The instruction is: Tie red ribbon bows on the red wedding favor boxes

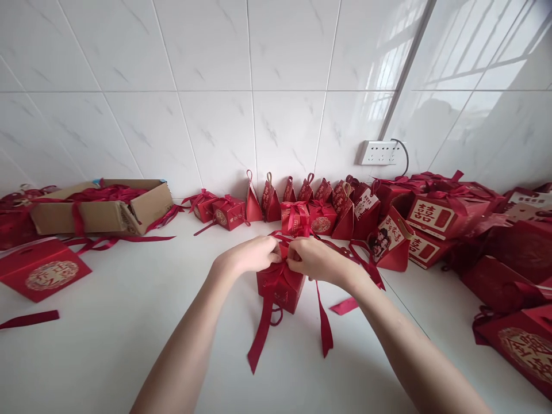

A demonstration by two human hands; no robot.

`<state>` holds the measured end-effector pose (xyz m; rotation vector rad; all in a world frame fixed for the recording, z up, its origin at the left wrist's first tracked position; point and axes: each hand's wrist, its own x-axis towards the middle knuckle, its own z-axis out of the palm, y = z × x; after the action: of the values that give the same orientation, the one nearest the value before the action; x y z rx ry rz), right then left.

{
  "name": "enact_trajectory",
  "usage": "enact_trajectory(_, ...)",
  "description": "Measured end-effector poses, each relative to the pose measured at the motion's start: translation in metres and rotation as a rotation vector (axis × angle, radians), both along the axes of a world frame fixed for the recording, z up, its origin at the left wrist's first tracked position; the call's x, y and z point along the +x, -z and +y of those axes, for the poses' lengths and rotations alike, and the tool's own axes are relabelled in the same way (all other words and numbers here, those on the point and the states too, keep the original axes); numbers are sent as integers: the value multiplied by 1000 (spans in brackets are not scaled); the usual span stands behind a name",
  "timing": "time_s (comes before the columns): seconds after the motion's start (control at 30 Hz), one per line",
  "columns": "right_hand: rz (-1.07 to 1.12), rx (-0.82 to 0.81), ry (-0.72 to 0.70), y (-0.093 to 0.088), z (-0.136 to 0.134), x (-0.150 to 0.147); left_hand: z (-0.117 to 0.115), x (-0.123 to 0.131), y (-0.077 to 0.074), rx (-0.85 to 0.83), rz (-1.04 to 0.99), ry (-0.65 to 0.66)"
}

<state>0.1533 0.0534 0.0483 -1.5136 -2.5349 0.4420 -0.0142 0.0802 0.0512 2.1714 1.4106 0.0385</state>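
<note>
A small red gift box (284,290) stands on the white table in front of me. Over its top runs a dark red ribbon (262,330), with long tails hanging down the front and lying on the table. My left hand (264,253) is closed, pinching the ribbon at the top left of the box. Opposite it, my right hand (307,257) pinches the ribbon as well, fingertips close to those of the left. A thin red cord loop (276,316) hangs at the lower front of the box. The ribbon's crossing point is partly hidden by my fingers.
An open cardboard box (97,218) of red ribbons sits back left, near a red box (54,273). Small red boxes (228,213) line the tiled wall. Stacked red boxes (448,213) crowd the right. A power strip (382,153) is on the wall.
</note>
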Motion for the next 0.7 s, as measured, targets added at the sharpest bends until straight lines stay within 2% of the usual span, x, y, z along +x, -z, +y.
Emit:
enact_trajectory(0.07,9,-15,-14,0,0,1,-3,-1,-3,-28,-25,-10)
enact_trajectory(0.23,-38,97,-4,2,-1,-1,-11,2,-10,17,-37,-20)
enact_trajectory(0.33,-23,112,-26,2,0,0,-14,3,-12,4,-18,-50)
enact_trajectory(0.47,11,111,-82,3,3,5,-15,5,-12,0,40,-57)
enact_trajectory(0.6,72,142,-170,2,2,9,-15,6,-9,62,22,-7)
enact_trajectory(0.7,34,148,-136,1,2,11,-14,6,-6,71,-24,-32)
